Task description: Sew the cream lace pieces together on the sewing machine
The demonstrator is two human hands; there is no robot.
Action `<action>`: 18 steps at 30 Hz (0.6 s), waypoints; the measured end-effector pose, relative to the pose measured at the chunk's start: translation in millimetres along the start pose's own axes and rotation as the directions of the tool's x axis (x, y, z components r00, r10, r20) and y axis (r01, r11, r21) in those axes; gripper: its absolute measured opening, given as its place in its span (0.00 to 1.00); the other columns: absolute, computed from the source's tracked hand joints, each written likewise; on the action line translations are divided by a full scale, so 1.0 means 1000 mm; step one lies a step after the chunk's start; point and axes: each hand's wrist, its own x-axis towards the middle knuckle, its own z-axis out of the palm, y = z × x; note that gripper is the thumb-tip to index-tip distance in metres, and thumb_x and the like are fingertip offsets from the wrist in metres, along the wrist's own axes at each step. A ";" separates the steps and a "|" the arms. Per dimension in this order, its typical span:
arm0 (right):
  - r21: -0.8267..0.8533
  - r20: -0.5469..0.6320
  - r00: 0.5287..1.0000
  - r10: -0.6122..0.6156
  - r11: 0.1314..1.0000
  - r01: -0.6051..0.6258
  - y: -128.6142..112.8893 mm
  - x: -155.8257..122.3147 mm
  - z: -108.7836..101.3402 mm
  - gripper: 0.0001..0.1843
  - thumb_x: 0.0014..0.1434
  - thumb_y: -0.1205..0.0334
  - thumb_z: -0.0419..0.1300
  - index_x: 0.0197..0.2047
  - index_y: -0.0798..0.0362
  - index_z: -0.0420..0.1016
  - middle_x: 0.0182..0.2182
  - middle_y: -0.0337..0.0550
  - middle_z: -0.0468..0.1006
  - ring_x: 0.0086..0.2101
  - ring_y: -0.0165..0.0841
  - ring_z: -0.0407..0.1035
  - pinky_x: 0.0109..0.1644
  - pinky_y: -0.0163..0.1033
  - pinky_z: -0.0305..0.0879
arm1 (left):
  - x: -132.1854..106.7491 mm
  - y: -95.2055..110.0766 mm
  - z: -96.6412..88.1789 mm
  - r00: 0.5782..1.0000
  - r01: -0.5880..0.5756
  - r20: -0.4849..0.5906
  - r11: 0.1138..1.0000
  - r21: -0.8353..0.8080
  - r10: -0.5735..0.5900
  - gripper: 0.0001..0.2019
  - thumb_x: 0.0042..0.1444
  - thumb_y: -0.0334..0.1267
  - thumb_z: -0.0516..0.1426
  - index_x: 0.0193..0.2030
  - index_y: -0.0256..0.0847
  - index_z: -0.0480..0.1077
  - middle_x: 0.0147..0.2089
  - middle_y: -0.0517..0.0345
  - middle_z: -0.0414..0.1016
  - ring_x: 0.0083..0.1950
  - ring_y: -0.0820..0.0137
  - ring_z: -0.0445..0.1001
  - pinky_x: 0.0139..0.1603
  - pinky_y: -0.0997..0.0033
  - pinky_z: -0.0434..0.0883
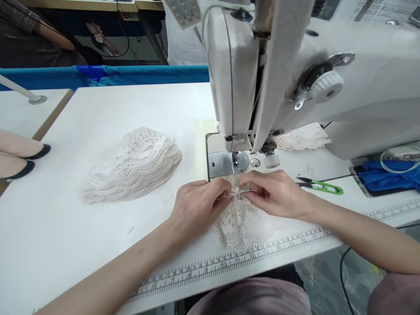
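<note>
Just in front of the sewing machine's presser foot (235,161), my two hands pinch the upper edge of a cream lace piece (238,216). My left hand (201,201) grips it from the left, fingertips pressed together. From the right, my right hand (274,192) holds the same edge between thumb and fingers. Between the hands the lace is gathered into folds, and its scalloped lower part lies on the table towards me. The exact grip under the fingers is partly hidden. A stack of similar lace pieces (134,168) lies to the left.
The white sewing machine (243,78) rises over the work. Green-handled thread snips (323,187) lie right of my right hand. More lace (305,136) sits behind the needle area. A phone-like device with blue cloth (387,175) is at far right. A printed ruler (229,262) runs along the front edge.
</note>
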 end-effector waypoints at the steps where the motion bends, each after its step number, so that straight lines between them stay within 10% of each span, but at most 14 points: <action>1: 0.004 0.000 1.000 0.004 1.000 -0.004 0.000 0.000 0.000 0.07 0.64 0.66 0.53 0.46 0.52 0.67 0.20 0.28 0.66 0.18 0.23 0.58 0.24 0.30 0.57 | 0.000 0.000 0.000 1.000 -0.006 -0.004 1.000 0.006 0.006 0.05 0.60 0.32 0.51 0.32 0.44 0.61 0.19 0.70 0.68 0.18 0.77 0.63 0.21 0.78 0.58; 18: 0.012 0.006 0.999 -0.031 0.999 0.031 -0.002 0.000 0.000 0.10 0.60 0.70 0.54 0.46 0.54 0.68 0.20 0.27 0.65 0.18 0.22 0.56 0.25 0.29 0.56 | -0.001 -0.001 0.001 0.996 -0.069 -0.062 0.998 0.002 0.069 0.06 0.62 0.32 0.52 0.33 0.44 0.58 0.19 0.71 0.66 0.17 0.78 0.60 0.20 0.78 0.58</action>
